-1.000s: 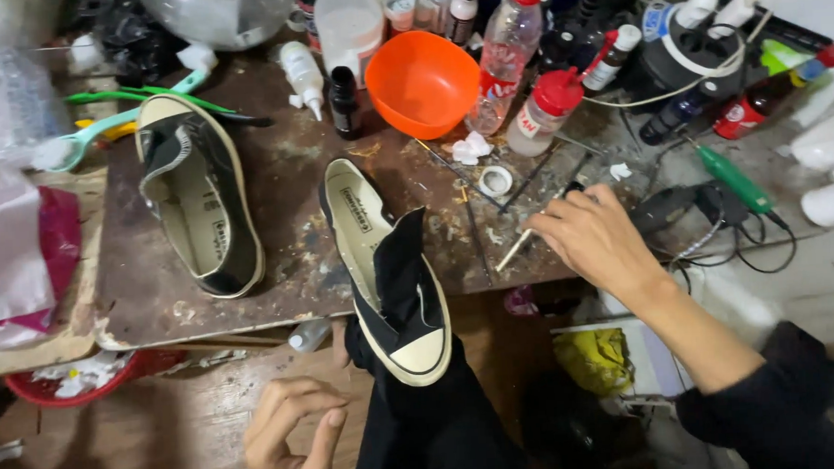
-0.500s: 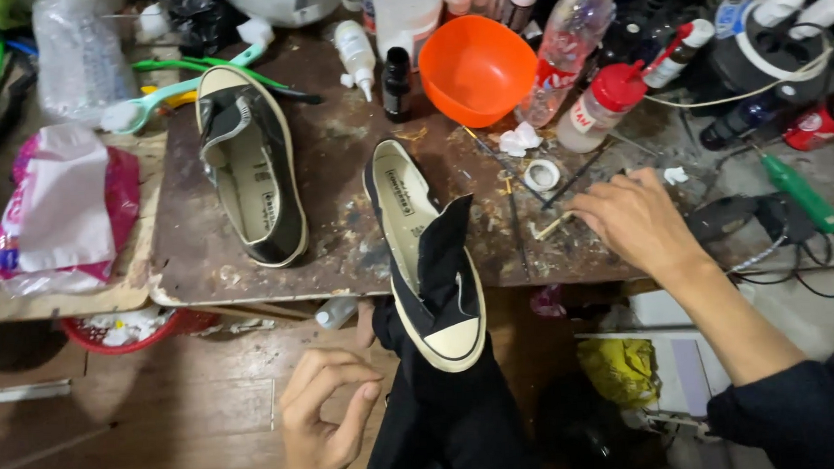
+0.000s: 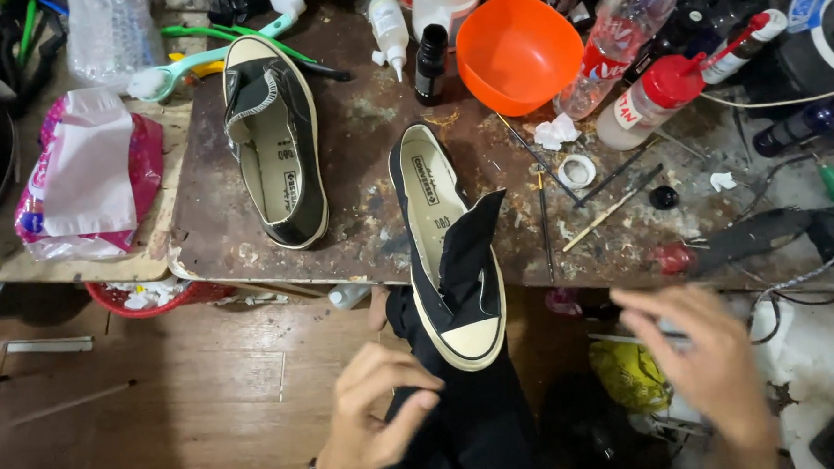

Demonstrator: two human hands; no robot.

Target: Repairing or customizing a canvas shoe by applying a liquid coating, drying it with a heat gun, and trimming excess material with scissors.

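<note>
I have one view only, from the camera on the wearer's head, so nothing is shared with a second view. It looks steeply down and forward onto the stained bench [image 3: 360, 218], whose near edge crosses the middle of the frame with the wooden floor [image 3: 162, 396] below it. It sits close: the bench fills the upper half. The left hand [image 3: 373, 415] comes in at 6 o'clock, the right hand [image 3: 713, 362], blurred, at 4 o'clock. The orange bowl [image 3: 519, 52] lies toward 12 o'clock, and the far clutter at 1 o'clock is cut off by the frame's top edge.
</note>
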